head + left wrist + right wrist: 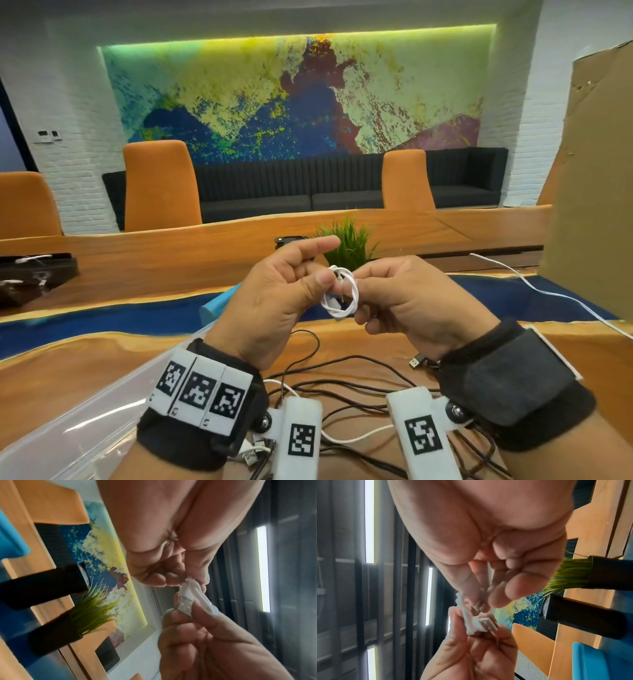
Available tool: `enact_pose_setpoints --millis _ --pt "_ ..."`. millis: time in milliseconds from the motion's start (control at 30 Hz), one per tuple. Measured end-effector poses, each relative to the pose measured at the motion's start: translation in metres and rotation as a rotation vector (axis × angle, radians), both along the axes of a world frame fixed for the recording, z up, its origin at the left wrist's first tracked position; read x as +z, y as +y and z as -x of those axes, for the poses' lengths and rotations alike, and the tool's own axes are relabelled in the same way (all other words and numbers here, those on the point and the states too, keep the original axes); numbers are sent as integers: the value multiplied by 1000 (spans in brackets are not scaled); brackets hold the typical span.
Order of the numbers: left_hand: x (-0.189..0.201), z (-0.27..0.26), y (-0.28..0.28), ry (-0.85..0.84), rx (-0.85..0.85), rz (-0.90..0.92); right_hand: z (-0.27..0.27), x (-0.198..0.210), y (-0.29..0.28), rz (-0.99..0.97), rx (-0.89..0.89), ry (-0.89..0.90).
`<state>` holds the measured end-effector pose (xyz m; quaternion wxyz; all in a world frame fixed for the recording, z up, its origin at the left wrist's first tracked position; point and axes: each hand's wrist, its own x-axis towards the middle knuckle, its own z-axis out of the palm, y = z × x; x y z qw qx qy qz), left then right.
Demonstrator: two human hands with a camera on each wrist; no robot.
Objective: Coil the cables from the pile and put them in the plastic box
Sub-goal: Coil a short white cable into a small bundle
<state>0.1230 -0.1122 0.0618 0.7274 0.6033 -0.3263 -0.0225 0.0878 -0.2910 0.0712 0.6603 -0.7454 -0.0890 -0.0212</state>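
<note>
Both hands are raised above the tabletop (85, 356), meeting over its middle. Between them hangs a small white cable (340, 294), already wound into a tight coil. The left hand (274, 301) pinches the coil's nine o'clock side between thumb and curled fingers (318, 279), its index finger pointing out straight towards two o'clock. The right hand (411, 305) pinches the three o'clock side, fingers curled in and pressed together on the loops. From the right wrist view, the cable's USB plug (488, 622) pokes out of the coil between the two sets of fingertips; in the left wrist view the same plug (186, 604) shows pale and blurred.

Directly beneath the hands, at six o'clock, the pile of loose cables (359, 377), mostly black with a white one among them, sprawls across the wood. The clear plastic box (85, 421) sits at about eight o'clock from the coil, its rim running diagonally under the left wrist. A small potted plant (346, 240) stands just behind the hands at twelve o'clock. Another white lead (548, 294) trails off towards four o'clock, beside a sheet of cardboard (589, 171).
</note>
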Motion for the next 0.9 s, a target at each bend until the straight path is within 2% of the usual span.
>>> enact_pose_setpoints --millis 67,200,300,400,467,567,700,800,900 --pt "1 1 -1 -87 78 -121 1 2 -2 43 14 10" --pt "4 5 -3 -381 306 -443 4 6 -12 80 42 31" --pt "5 8 -4 -429 323 -516 5 7 -13 41 77 72" --pt "4 5 -2 -509 419 -585 7 10 -9 -67 123 103" --pt "1 2 -1 -526 459 -612 9 11 -5 32 72 36" --pt "-1 1 -3 -404 436 -590 9 9 2 154 -55 -103" --pt "-1 -1 -2 -54 283 -519 7 9 2 95 -97 -104" --pt "-5 -4 -1 36 230 -528 6 7 3 79 -129 -119" --pt "-7 -7 1 200 185 -392 3 5 1 155 -221 -191"
